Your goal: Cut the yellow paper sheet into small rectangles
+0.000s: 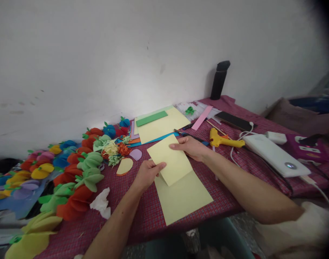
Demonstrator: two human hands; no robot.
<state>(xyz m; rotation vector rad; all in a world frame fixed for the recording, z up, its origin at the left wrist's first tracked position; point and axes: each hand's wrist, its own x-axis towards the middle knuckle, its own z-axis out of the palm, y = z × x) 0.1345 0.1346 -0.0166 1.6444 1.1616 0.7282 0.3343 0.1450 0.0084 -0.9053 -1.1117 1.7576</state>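
Note:
A pale yellow sheet of paper [171, 162] is held up between both hands. My left hand [148, 174] pinches its left edge, thumb on top and fingers underneath. At the upper right edge my right hand [190, 147] grips it the same way. Below it a second pale yellow sheet [183, 201] reaches toward the table's front edge; whether the two are joined I cannot tell. Beyond my right hand lie dark-handled scissors [191, 136]. Left of my left hand are a cream paper half-round [125, 166] and a lilac paper piece [135, 154].
Colourful paper fruit shapes [78, 172] crowd the left side. A yellow glue gun [224, 139], a white power bank [278, 156] and a purple power strip [305, 147] with cables lie right. Behind are stacked paper sheets [161, 129] and a black bottle [219, 81] by the wall.

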